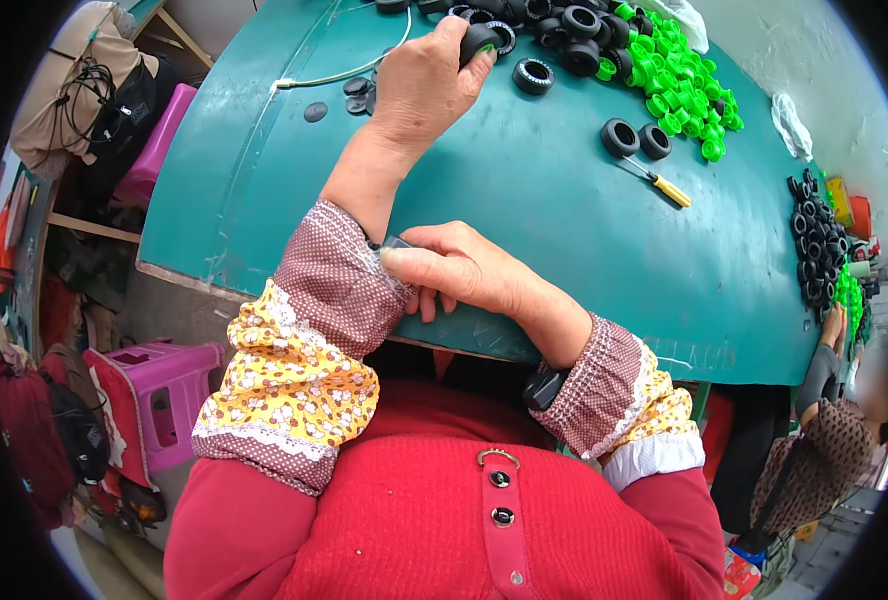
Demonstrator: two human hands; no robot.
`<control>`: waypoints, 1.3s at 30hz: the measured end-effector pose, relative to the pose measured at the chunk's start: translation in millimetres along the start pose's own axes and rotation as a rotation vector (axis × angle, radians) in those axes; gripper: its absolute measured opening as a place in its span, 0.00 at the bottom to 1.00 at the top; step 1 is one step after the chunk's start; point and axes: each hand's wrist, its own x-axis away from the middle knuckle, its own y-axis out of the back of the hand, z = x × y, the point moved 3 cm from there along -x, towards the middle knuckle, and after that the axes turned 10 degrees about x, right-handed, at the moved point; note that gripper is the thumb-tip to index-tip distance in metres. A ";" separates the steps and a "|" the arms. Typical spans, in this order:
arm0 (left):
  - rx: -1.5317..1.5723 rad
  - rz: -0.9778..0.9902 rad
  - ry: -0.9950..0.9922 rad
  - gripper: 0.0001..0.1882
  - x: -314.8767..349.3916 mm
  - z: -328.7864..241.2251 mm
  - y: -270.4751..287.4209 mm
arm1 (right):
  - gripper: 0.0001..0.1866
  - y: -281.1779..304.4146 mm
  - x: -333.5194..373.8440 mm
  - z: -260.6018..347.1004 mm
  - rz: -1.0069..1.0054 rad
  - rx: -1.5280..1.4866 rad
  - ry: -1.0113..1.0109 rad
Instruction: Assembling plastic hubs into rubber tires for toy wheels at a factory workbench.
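Note:
My left hand (426, 85) is reached out over the far part of the green table, closed around a small black toy tyre (478, 42). A bit of green shows by its thumb. My right hand (469, 268) is bent across to my left wrist. Its thumb and forefinger close on a small dark wrist device (395, 242) at the edge of my left sleeve cover (339, 280), while the other fingers hang below. Part of that device is hidden. Just right of my left hand lies a loose black tyre (534, 76).
Black tyres (579, 22) and green plastic hubs (679, 85) are heaped at the far right. A yellow-handled screwdriver (670, 190) lies near two tyres (620, 138). Flat black discs (316, 112) sit left. Another person (834, 440) works at right. A pink stool (169, 395) stands at left.

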 end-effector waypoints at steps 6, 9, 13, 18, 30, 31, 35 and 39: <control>1.188 -0.035 0.552 0.10 -14.0 -3.6 7.6 | 0.23 3.5 1.7 -5.1 0.018 -0.267 0.104; 1.129 -0.001 0.627 0.12 -4.0 6.9 4.0 | 0.22 3.3 -0.2 -8.5 0.113 -0.273 0.115; 0.109 0.155 -0.070 0.13 18.8 -23.7 -7.5 | 0.21 -0.2 0.4 -14.6 0.176 -0.274 -0.060; 0.122 0.161 -0.089 0.14 16.9 -30.8 -3.6 | 0.20 10.8 7.4 -9.3 0.116 -0.223 0.033; 0.835 0.426 0.675 0.12 55.1 -6.7 2.3 | 0.10 93.3 21.7 -36.5 -0.604 -0.051 -0.007; 0.924 0.447 0.710 0.12 55.9 -6.7 -0.4 | 0.11 94.7 23.4 -34.6 -0.713 -0.053 0.035; 1.001 0.579 0.665 0.13 59.4 -11.9 -6.4 | 0.17 94.2 25.2 -32.3 -0.726 -0.037 0.176; 0.853 0.524 0.577 0.15 60.7 -19.6 -10.8 | 0.15 90.9 21.1 -31.9 -0.689 -0.009 0.201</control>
